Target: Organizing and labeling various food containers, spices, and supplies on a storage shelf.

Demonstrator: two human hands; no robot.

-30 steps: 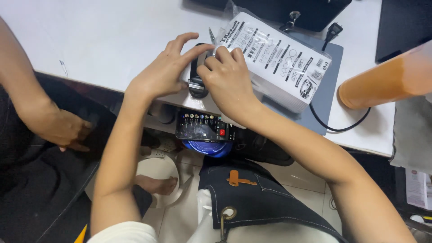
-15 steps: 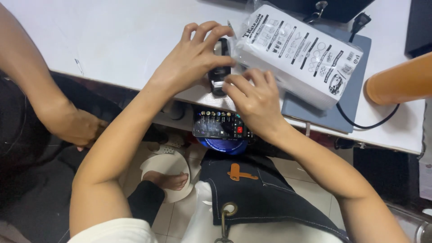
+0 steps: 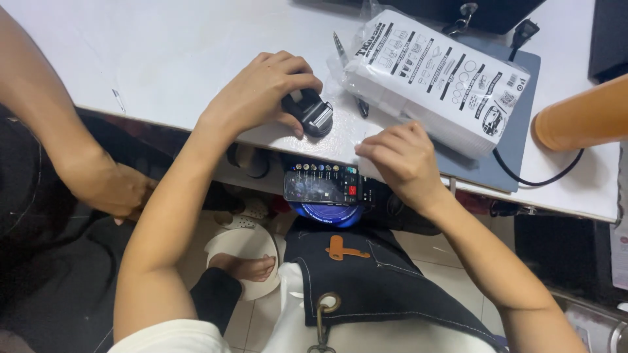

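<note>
Near the middle of the frame, the left hand [image 3: 261,91] curls over a small black device [image 3: 313,112] with a ribbed grey end. Its fingers wrap the top of the device and the thumb presses its near side, so the hand holds it down on the white table [image 3: 131,46], close to the table's front edge. Just right of centre, the right hand [image 3: 402,160] has its fingers bent and pinched together at the table edge. It touches the clear plastic that sticks out from a white plastic pack [image 3: 432,78] with black pictures on it. I cannot tell how firmly it pinches that plastic. The pack lies tilted in the upper right of the frame, partly on a grey-blue mat [image 3: 517,124]. A black cable [image 3: 536,178] curves off the mat at the right. An orange tube shape [image 3: 582,117] sticks in from the right edge. Below the hands, under the table edge, a phone [image 3: 322,185] with a lit screen lies flat on a blue round thing [image 3: 327,214]. Lower still, a dark apron [image 3: 373,274] with a brown tab and a metal ring hangs down. At the left edge, another person's arm [image 3: 46,124] reaches down, well apart from the hands.
</note>
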